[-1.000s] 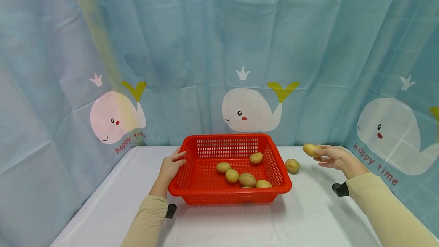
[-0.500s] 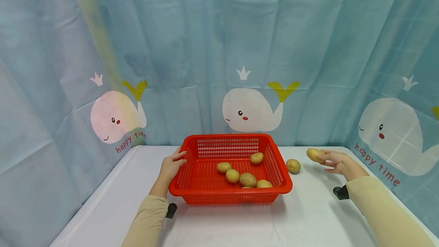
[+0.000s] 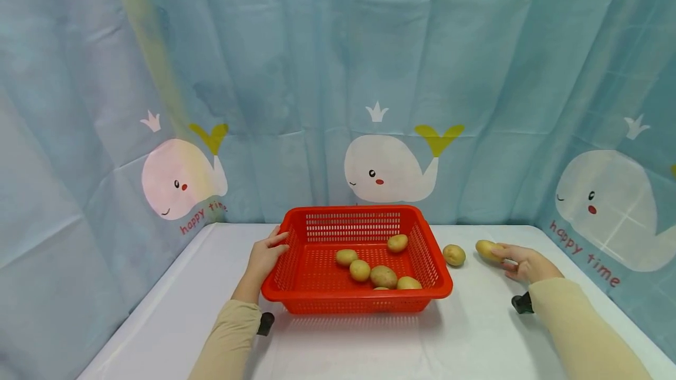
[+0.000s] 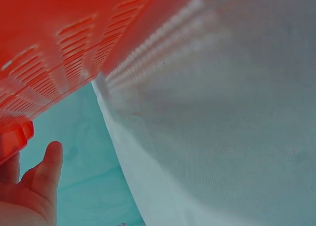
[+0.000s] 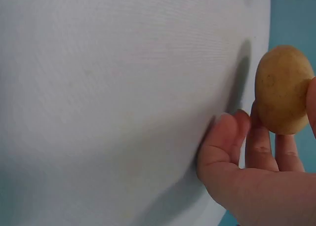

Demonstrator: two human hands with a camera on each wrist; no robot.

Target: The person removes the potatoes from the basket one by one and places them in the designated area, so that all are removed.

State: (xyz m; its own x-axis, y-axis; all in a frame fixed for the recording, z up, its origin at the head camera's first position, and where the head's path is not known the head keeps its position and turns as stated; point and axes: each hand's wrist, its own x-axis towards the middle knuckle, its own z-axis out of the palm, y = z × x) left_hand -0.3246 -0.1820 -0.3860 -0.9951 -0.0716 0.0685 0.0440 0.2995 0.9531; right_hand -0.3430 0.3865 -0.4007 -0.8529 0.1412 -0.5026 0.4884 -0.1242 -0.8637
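A red plastic basket with slotted sides stands on the white table, holding several potatoes. My left hand rests on its left rim, fingers laid over the edge. From the left wrist view, the basket's outer wall fills the upper left, and one digit stands clear of it. To the right of the basket, my right hand pinches a yellow potato. That potato is just above the table in the right wrist view, between thumb and fingers, with other fingers curled below.
Another potato lies on the table between the basket's right side and the right hand. A blue curtain with whale prints hangs behind the white table and on both sides.
My right hand has moved slightly right and down, bringing the gripped potato nearer the table. The left hand stays at the basket rim, and the basket stands still.
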